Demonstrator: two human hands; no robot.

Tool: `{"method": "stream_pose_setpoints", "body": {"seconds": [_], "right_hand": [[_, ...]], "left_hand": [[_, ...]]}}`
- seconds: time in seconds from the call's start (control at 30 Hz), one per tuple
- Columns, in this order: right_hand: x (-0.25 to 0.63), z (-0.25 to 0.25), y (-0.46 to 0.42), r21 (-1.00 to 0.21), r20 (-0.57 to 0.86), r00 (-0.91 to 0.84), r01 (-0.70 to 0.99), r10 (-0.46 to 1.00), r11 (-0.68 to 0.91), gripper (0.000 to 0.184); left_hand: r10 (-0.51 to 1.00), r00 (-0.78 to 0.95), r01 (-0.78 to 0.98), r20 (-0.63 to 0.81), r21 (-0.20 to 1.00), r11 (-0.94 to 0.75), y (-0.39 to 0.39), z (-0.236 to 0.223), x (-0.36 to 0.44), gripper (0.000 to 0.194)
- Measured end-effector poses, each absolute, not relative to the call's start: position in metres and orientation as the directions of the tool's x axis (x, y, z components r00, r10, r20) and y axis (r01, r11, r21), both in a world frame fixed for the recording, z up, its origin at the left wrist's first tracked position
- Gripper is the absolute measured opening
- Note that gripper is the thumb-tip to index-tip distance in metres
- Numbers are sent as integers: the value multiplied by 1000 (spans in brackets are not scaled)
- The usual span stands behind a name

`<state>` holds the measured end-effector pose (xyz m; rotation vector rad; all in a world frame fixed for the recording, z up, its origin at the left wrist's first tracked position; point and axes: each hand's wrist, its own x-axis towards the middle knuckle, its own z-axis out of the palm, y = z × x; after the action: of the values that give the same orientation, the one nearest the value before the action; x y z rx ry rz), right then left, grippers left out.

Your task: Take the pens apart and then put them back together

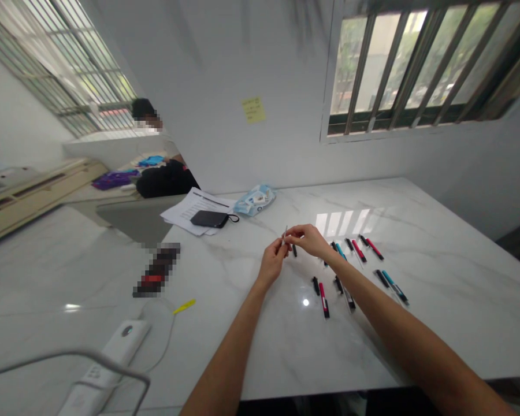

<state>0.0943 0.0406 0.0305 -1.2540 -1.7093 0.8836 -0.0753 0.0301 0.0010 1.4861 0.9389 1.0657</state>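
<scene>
Both hands meet above the white marble-patterned table [260, 346]. My left hand [272, 263] is closed around a slim pale pen part [285, 233], which points upward. My right hand [309, 240] pinches the same piece with thumb and fingertips; its exact kind is too small to make out. A small black pen part [294, 250] lies just below my right fingers. To the right are several pens in pieces: black caps [315, 285], red barrels [324, 299], blue barrels [392, 283] and thin refills. My right forearm partly hides some of them.
Papers [186, 211] with a black pouch [210, 218] and a blue-white packet [255, 200] lie by the wall. On the left are a yellow strip [184, 306], a white power strip [112, 358] and a blurred-out object [158, 268]. Another person [169, 167] sits beyond.
</scene>
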Motion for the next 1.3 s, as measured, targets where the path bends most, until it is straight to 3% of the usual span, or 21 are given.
{"method": "stream_pose_setpoints", "body": {"seconds": [0.17, 0.27, 0.37, 0.5, 0.7, 0.83, 0.9, 0.97, 1.07, 1.17, 1.3], "right_hand": [[94, 28, 46, -976, 179, -64, 113, 982, 185, 31], [91, 31, 45, -980, 186, 32, 77, 982, 183, 29], [83, 32, 38, -943, 204, -47, 259, 978, 209, 19], [72, 32, 27, -851, 204, -128, 466, 971, 240, 14], [69, 36, 22, -781, 133, -194, 583, 972, 223, 14], [71, 43, 17, -650, 27, -266, 728, 964, 219, 13], [75, 47, 15, -561, -27, -248, 806, 968, 191, 24], [82, 50, 15, -463, -54, -173, 877, 983, 129, 35], [90, 51, 17, -344, -106, -65, 939, 992, 25, 38], [91, 49, 19, -299, -156, -46, 954, 987, -2, 37], [85, 45, 19, -269, -184, -69, 963, 980, 17, 35]], "left_hand": [[949, 270, 163, 162, 964, -211, 33, -1, -82, 30], [983, 82, 302, 162, 936, -180, 40, 2, -94, 31], [986, -50, 224, 162, 963, -147, 45, 7, -103, 36], [990, -33, 99, 136, 986, -132, 44, 9, -103, 42], [990, -3, 104, 140, 985, -139, 38, 8, -96, 36], [985, -63, 112, 161, 982, -153, 45, 10, -104, 34], [977, -137, 129, 164, 981, -147, 49, 9, -111, 34], [973, -145, 206, 178, 968, -146, 50, 7, -115, 32], [985, 14, 448, 171, 880, -159, 44, 2, -112, 20], [985, 152, 681, 77, 715, -161, 37, 0, -96, 12], [984, 171, 800, 41, 578, -164, 36, 4, -76, 17]]}}
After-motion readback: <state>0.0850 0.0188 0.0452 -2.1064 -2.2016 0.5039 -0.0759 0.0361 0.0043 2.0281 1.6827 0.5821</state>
